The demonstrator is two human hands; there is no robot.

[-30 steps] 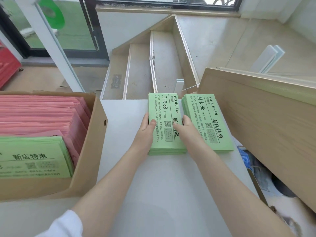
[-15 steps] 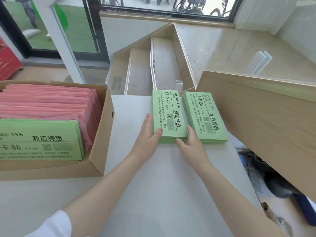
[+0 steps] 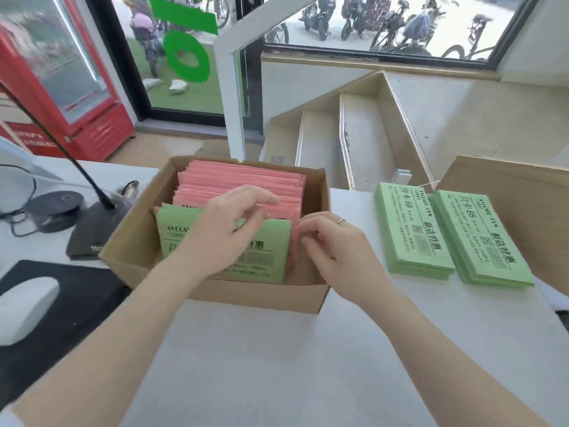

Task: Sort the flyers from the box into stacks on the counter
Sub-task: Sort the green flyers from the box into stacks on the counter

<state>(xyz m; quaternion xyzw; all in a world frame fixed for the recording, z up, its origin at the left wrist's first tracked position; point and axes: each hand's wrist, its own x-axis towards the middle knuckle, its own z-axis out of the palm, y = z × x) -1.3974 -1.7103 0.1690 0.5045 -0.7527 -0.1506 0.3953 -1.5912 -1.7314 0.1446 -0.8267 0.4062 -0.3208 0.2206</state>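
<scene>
Box (image 3: pixel 215 291) on surface (image 3: pixel 277 365), holding pink flyers (image 3: pixel 246 183) behind green flyers (image 3: pixel 271 241). Left hand (image 3: pixel 221 229) over green flyers, fingers curled. Right hand (image 3: pixel 335 251) at box's right wall, fingers curled. Two green stacks (image 3: pixel 412 229) side by side to the right.

A white worktop (image 3: pixel 277 365) carries everything; near its middle sits an open cardboard box (image 3: pixel 215 295); right of the box, apart from it, two stacks of green flyers lie side by side, the left stack (image 3: pixel 412 232) just beside the right stack (image 3: pixel 483 238); on the left lie a black mouse mat (image 3: pixel 70 306) with a white mouse (image 3: pixel 23 309) on it, a dark microphone base (image 3: pixel 89 229) touching the box's left wall, and a round dark stand (image 3: pixel 57 200) farther left.
</scene>
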